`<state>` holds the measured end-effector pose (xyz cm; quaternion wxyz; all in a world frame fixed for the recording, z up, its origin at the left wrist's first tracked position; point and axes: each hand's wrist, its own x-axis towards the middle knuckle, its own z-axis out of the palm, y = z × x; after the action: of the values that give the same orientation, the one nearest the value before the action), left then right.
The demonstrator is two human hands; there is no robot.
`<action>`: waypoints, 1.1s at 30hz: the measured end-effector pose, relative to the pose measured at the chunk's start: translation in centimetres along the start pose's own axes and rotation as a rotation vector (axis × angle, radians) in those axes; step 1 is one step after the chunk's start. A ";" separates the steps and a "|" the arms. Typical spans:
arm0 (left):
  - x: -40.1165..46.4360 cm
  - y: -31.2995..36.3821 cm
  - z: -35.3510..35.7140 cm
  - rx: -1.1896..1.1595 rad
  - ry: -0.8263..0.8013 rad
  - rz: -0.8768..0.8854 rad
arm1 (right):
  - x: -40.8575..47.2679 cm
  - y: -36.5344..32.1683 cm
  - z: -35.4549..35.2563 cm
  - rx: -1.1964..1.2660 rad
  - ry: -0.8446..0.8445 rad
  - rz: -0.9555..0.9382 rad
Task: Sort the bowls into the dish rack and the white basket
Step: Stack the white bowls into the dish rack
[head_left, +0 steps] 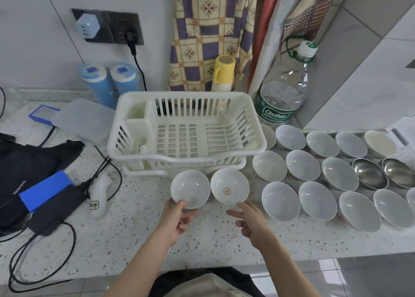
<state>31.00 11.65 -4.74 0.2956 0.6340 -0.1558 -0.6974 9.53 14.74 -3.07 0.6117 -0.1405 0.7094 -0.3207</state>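
Note:
My left hand (177,218) grips the near rim of a plain white bowl (190,188), held tilted just in front of the white dish rack (253,148). A second white bowl (229,186) with a red round mark inside sits beside it on the right. My right hand (249,220) is just below that bowl's near edge, fingers spread, holding nothing. The rack is empty and stands on its drip tray (143,173). Several white bowls (280,200) and two steel bowls (369,173) stand in rows on the counter to the right.
A large water bottle (283,94) and a yellow-capped can (222,74) stand behind the rack. On the left lie a blue power bank (45,190), black cables (40,251), a dark bag (27,162) and a clear lid (83,119). The counter's front edge (202,267) runs just below my arms.

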 end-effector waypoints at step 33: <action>-7.3 13.3 -4.4 0.254 -0.039 0.438 | -7.1 -7.2 -0.2 -0.079 0.109 -0.463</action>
<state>38.34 6.47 8.33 0.3544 0.6036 -0.3814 -0.6038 9.49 13.56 7.03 0.4767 -0.3059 0.7021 -0.4316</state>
